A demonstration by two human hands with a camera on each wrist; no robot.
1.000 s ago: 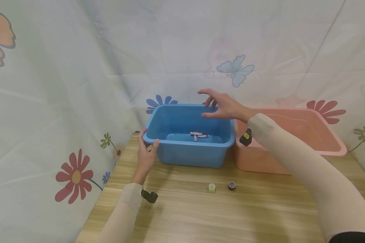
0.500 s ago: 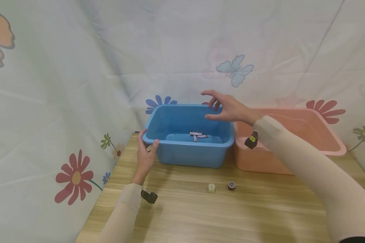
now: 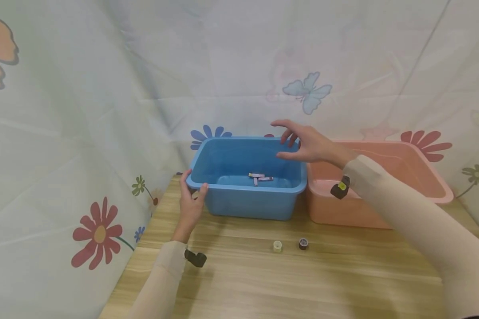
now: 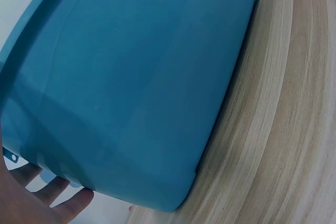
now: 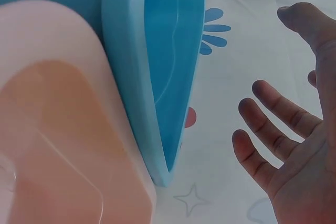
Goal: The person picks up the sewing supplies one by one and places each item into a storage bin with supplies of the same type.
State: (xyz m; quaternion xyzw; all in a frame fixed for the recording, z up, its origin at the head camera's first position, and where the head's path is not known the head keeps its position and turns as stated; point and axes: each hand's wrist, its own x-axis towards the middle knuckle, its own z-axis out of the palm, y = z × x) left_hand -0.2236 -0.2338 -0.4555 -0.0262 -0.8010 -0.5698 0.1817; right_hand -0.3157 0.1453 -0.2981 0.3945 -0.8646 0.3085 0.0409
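A blue plastic tub (image 3: 251,203) stands on the wooden table (image 3: 239,283). My left hand (image 3: 190,206) holds its front left corner, with the thumb on the front rim and the fingers along the left side. In the left wrist view those fingers (image 4: 73,205) reach under the rim. A few small pinkish sticks (image 3: 257,175) lie on the tub's floor. Above the tub's right end hovers my right hand (image 3: 305,141), holding nothing, with thumb and fingers spread apart, as the right wrist view also shows.
A pink tub (image 3: 351,212) stands against the blue tub's right side, partly behind my right forearm. Nearer on the table sit a small cream-coloured roll (image 3: 277,246) and a small dark roll (image 3: 303,243). A flower-printed curtain (image 3: 239,66) hangs behind.
My right hand has drifted right and slightly down, toward the pink tub, with its fingers still spread. The left hand, both tubs and the small rolls have stayed in place.
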